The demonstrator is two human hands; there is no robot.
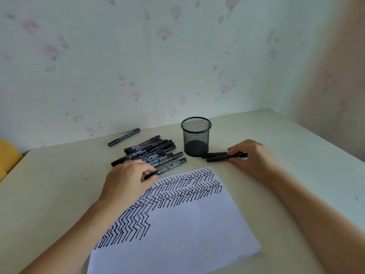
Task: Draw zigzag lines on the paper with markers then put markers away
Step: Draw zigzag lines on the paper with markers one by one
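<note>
A pale bench (276, 135) stands against a wall (138, 56) papered with faint pink flowers, and a yellow object (7, 155) shows at its far left edge. On the bench lies one sheet of paper (197, 224), its upper and left parts covered with rows of black zigzag lines (177, 191). Behind the paper stands one black mesh pen cup (196, 136), upright, with nothing visible inside it.

Left of the cup lies a loose pile of black markers (152, 151), roughly ten, overlapping too closely for an exact count. One single marker (124, 137) lies apart from them, nearer the wall.

The left hand (126, 180) reaches over the top left corner of the paper, hiding part of the drawing and the near ends of the pile. Its grip is closed round the end of one marker (167, 168), pinched between thumb and fingertips, the marker lying at the front of the pile just beyond the paper's edge.

The right hand (250, 157) rests on the bench just right of the cup. Its fingers curl round two markers (217, 156) that lie side by side, their free ends pointing at the cup's base and touching or nearly touching it.
</note>
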